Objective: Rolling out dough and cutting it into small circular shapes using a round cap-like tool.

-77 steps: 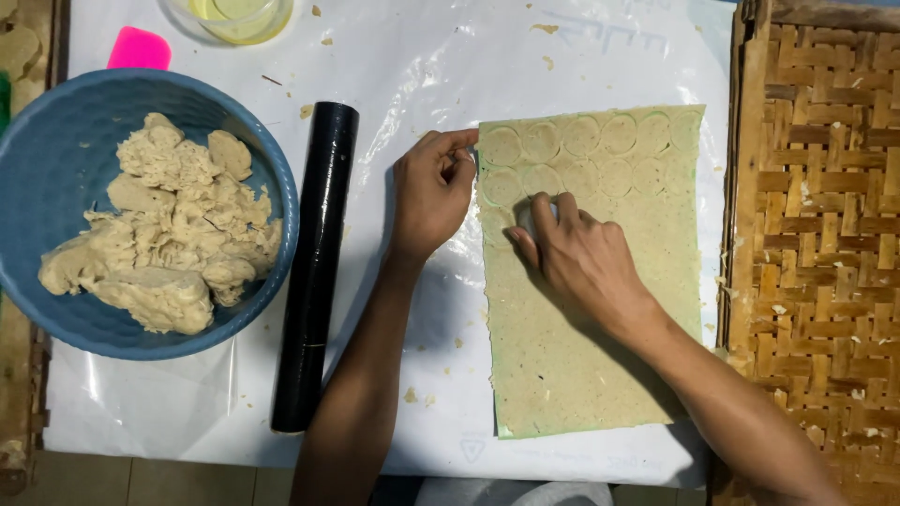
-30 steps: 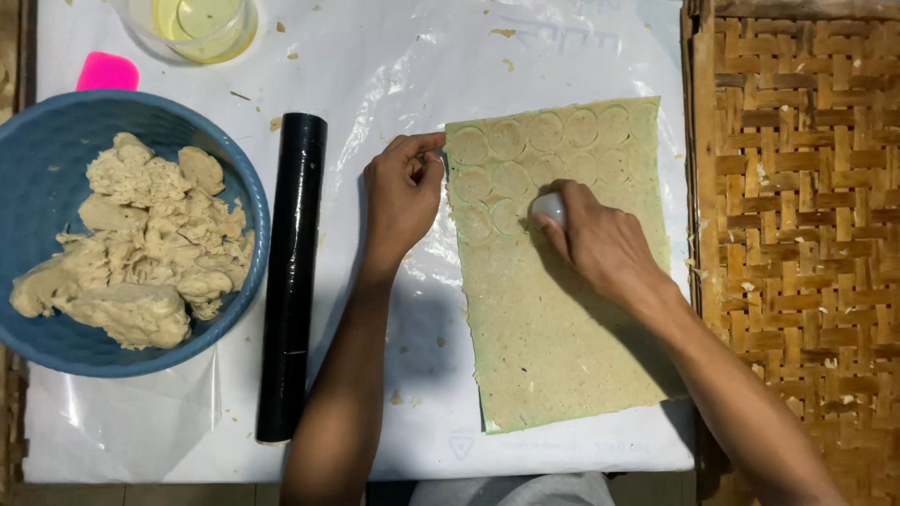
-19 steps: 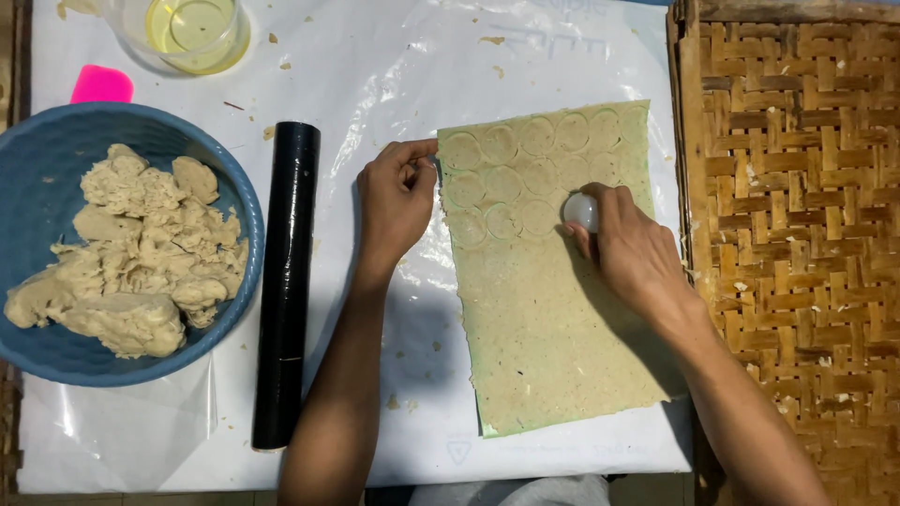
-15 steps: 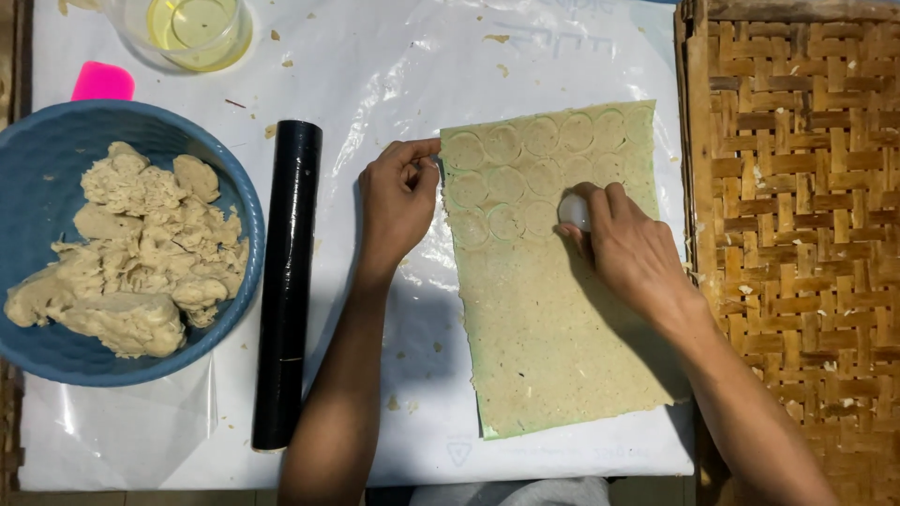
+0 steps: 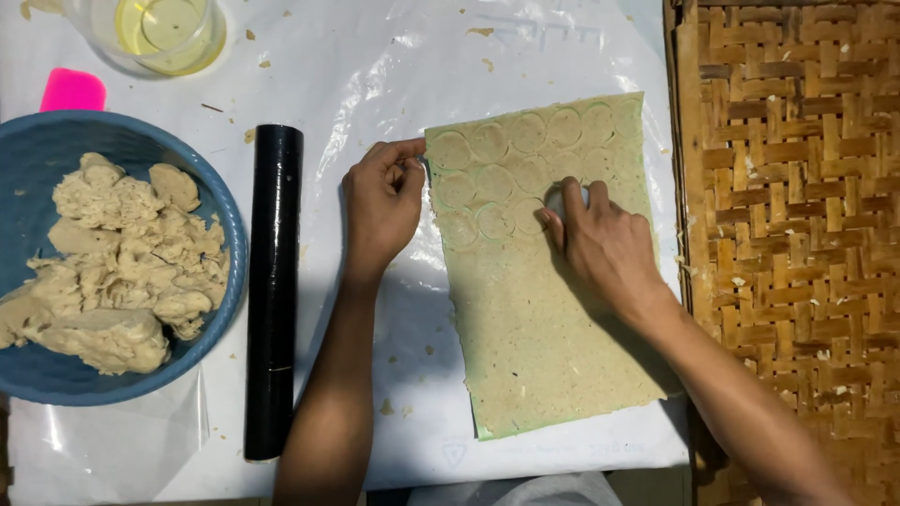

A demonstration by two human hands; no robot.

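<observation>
Looking down at the table (image 5: 375,56), which is covered by a white plastic sheet, we see a flat rectangular sheet of rolled dough (image 5: 544,319) lying right of centre, its upper part already marked with rows of pressed circles. The right hand (image 5: 605,245) rests on the dough at the third row of circles, its fingers (image 5: 574,201) curled down and clenched around a small round cutter (image 5: 555,199), of which only a pale rim shows between them. The left hand (image 5: 382,201) lies just beside the sheet's left edge, its fingertips pinching the upper left corner of the dough against the plastic. Left of that hand, a black rolling pin (image 5: 273,290) lies lengthwise, apart from the dough. Farther left stands a blue bowl (image 5: 230,234) holding torn lumps of pale dough (image 5: 117,262). Near the top left corner we find a clear cup (image 5: 164,33) with yellowish liquid and, below it, a pink scraper (image 5: 72,91) touching the bowl's rim. A woven bamboo tray (image 5: 797,234) occupies the right side, just beside the dough sheet. Crumbs are scattered over the plastic.
</observation>
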